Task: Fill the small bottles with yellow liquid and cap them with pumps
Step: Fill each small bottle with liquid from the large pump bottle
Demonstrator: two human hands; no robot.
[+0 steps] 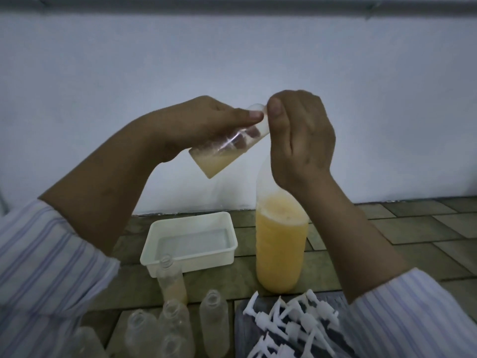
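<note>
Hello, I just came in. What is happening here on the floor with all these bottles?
A person is filling small bottles by hand. The left hand holds a tilted small bottle with a little yellow liquid at its bottom. The right hand is at its mouth, fingers curled; what it pinches is hidden. Below stand a big bottle of yellow liquid, a white tray, one partly filled small bottle, several empty bottles and a pile of white pumps.

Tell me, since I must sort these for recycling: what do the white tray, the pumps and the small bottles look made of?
White tray: likely opaque, smooth plastic with a moulded rim. Pumps: seemingly matte white plastic. Small bottles: clear and glossy, probably thin plastic, though glass cannot be excluded.
</note>
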